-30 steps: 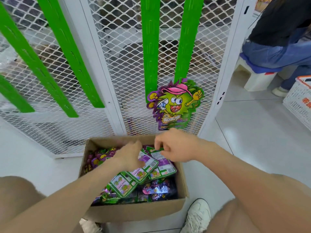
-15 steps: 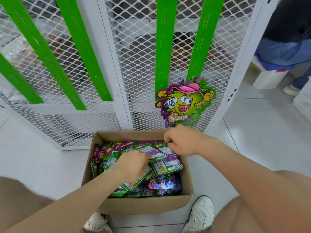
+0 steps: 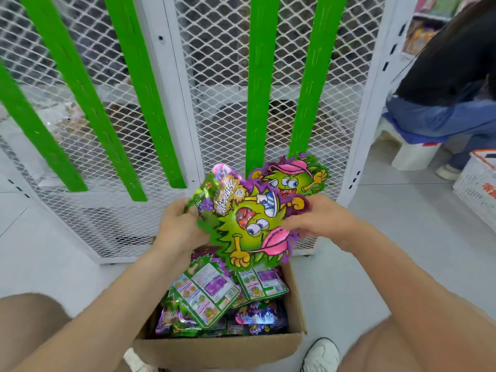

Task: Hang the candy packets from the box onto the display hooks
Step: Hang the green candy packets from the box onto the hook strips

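**Both hands hold one candy packet above the box**

The left hand [image 3: 179, 226] grips the left edge of a candy packet [image 3: 249, 226], fingers curled round it with the thumb on the front. The right hand [image 3: 319, 218] pinches the opposite edge between thumb and fingers. The packet is in the air just above the far end of the box [image 3: 214, 350], tilted, its printed cartoon face upside down with the pink cap lowest. A glossy part sticks out at its upper left; I cannot tell whether that is a second packet.

Below the hands, the open cardboard box stands on the floor and holds more packets [image 3: 209, 294], several lying back side up with white labels showing.

Directly beyond the box, a hung packet [image 3: 295, 178] is on the white mesh rack [image 3: 222, 76], at the foot of two green strips [image 3: 259, 84]; the held packet partly covers it.

At the near right corner of the box is a white shoe [image 3: 320, 355]. Well to the right of the box and farther back, another person [image 3: 442, 76] sits on a white stool [image 3: 410, 154], with a white basket [image 3: 477, 189] just beside.
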A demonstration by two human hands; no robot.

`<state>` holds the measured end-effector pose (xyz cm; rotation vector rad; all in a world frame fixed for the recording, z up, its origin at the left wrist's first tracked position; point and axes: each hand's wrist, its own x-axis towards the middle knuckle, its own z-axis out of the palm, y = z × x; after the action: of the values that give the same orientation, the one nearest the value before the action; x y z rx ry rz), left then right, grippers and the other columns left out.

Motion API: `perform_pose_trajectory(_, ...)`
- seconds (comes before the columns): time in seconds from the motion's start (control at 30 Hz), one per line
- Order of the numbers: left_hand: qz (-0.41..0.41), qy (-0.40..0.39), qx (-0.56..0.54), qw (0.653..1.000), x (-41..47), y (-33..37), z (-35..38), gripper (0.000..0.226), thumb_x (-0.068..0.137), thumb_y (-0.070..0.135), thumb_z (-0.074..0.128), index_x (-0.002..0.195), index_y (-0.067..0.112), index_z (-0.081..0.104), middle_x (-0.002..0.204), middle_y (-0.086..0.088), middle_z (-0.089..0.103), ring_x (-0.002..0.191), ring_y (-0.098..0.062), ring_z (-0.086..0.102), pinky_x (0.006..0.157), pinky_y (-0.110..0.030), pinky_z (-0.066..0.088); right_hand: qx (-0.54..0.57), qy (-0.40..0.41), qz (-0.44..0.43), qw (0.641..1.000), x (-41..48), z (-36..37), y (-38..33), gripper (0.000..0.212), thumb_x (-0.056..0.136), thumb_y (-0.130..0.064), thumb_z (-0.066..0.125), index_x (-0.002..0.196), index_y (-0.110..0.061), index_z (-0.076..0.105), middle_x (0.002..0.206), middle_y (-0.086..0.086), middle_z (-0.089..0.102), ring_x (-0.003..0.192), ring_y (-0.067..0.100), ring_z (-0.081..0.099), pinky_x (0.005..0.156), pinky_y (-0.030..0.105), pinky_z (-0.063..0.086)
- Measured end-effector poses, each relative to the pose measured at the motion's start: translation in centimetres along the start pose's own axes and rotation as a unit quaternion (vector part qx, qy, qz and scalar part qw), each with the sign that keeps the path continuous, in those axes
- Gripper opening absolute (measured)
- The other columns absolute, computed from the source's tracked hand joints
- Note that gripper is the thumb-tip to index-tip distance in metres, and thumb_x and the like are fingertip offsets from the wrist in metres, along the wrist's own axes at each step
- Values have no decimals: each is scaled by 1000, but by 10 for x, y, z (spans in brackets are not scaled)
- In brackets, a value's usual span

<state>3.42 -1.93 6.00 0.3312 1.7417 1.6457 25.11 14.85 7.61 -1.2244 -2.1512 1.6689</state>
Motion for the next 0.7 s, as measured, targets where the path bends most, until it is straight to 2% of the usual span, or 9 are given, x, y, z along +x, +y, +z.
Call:
perform_pose_trajectory(0.07,-40,5,-36,999,0,0,3,20,109,1,46,103,14,61,73,-10,77,58,-26,74,53,-33,64,82,58,-14,995,-2,-6,-1,24,88,-7,82,111,-5,75,97,13,79,76,15,69,69,27,62)
perform_pose_trajectory(0.13,-30,10,53,998,6,-5,3,19,105,6,54,122,11,60,117,-19,75,92,-36,79,87,-46,65,77,106,-78,988,-4,-11,-3,15,93,-8,78,106,-15,76,94,1,80,81,6,71,71,21,59)
perform_pose_trajectory(0.2,58,-15,272,960,3,-8,6,55,99,14,65,150,19,46,157,-10,46,139,-31,54,119,-47,42,30,109,-132,985,-7,-15,-7,7,95,-10,76,101,-14,77,94,4,79,84,2,70,81,26,60)
perform_pose_trajectory(0.23,125,-39,342,931,-2,-6,9,70,97,16,69,159,22,37,164,-4,35,150,-26,39,125,-43,32,5,93,-144,985,-8,-16,-9,4,95,-11,77,99,-13,78,93,6,79,84,3,70,84,33,60)
perform_pose_trajectory(0.3,240,-118,387,882,-11,-1,18,77,96,21,73,162,30,34,162,10,35,153,-13,30,125,-36,25,-39,49,-156,986,-9,-14,-11,2,93,-14,80,94,-15,80,86,4,79,81,7,72,82,34,61)
perform_pose_trajectory(0.4,279,-254,337,863,-10,-1,31,59,95,44,77,147,40,52,148,26,56,140,2,49,118,-30,38,-31,13,-166,986,-8,-7,-14,16,86,-17,87,99,-11,80,90,12,80,80,17,73,86,41,61)
perform_pose_trajectory(0.53,165,-252,179,937,2,-5,40,30,91,36,85,115,28,71,116,1,78,111,-21,74,94,-32,59,14,28,-159,987,-5,-6,-16,22,84,-22,88,101,-12,81,89,8,81,84,19,77,83,32,62)
perform_pose_trajectory(0.63,112,-212,138,961,8,-9,41,19,99,21,75,118,27,74,109,7,81,105,-13,76,77,-14,58,11,42,-108,993,2,-16,-14,14,90,-19,83,103,-13,81,94,0,82,91,13,78,84,26,59)
perform_pose_trajectory(0.7,77,-191,111,972,10,-11,43,18,101,21,72,116,30,75,110,4,81,106,-15,76,81,-19,59,4,47,-71,996,6,-23,-12,10,98,-20,75,106,-19,80,98,-6,80,93,9,73,82,26,57)
